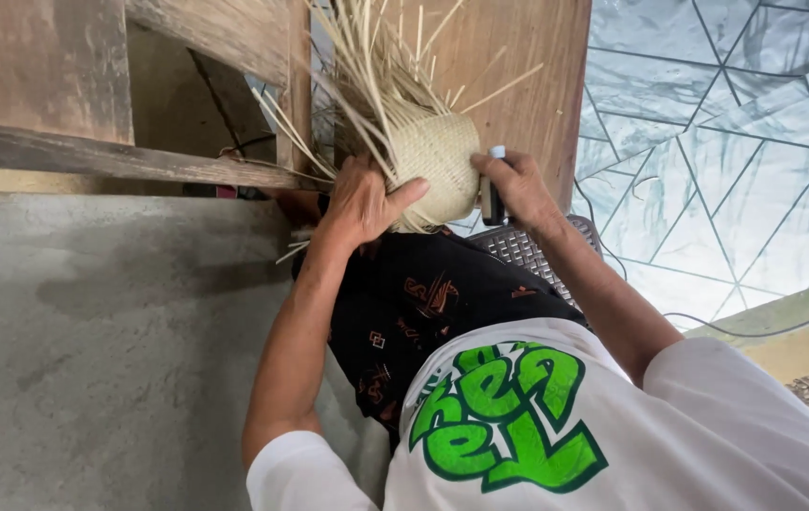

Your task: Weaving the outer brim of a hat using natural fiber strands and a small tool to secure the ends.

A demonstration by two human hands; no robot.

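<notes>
A small half-woven straw basket rests on my knees, with long loose pale strips sticking up and out from its rim. My left hand grips the basket's left side, thumb laid across the weave. My right hand presses against the basket's right side and holds a small dark tool with a white tip upright in its fingers. Both forearms reach forward over my lap, which is covered by a black patterned cloth.
A wooden frame with a horizontal beam and a brown board stand just behind the basket. A grey concrete slab lies to the left. Patterned pale floor tiles lie to the right. A grey woven seat shows under my right arm.
</notes>
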